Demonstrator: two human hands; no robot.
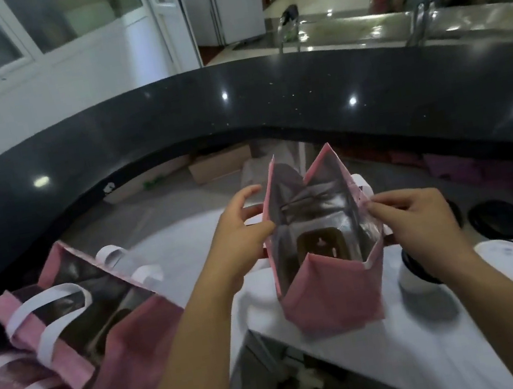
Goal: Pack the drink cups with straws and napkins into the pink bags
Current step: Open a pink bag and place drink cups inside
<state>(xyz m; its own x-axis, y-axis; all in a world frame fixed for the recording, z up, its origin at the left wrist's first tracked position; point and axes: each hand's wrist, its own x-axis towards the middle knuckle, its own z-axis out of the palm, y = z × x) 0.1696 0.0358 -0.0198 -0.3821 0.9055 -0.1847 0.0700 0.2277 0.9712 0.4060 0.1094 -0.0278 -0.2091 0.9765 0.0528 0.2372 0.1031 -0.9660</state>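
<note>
Nearest the person, at the near left edge of the white work surface (356, 346), lies a heap of pink bags (78, 327) with white handles, slumped and partly open; whether any is packed cannot be told. Just right of the middle stands the open pink bag (329, 290), upright, its silver lining showing. Deep inside sits a dark, squarish shape that looks like a drink cup's lid, so one cup seems already placed. No straw or napkin can be made out in it.

The left hand (238, 234) pinches the bag's left rim between thumb and fingers, and the right hand (417, 219) pinches the right rim, the two spreading the mouth wide. Judging by this, the step in hand is opening or squaring up the bag.

Just right of the bag stands a white cup with a black lid (420, 272), touching or nearly touching its side. Beyond it, toward the surface's right edge, sit more cups (507, 258), some with white lids and some black, so most of the packing seems left to do.

Farther off curves the black counter (235, 110), then a steel sink (356, 27). One white lid bears faint marks, too blurred to read; no other writing is legible.
</note>
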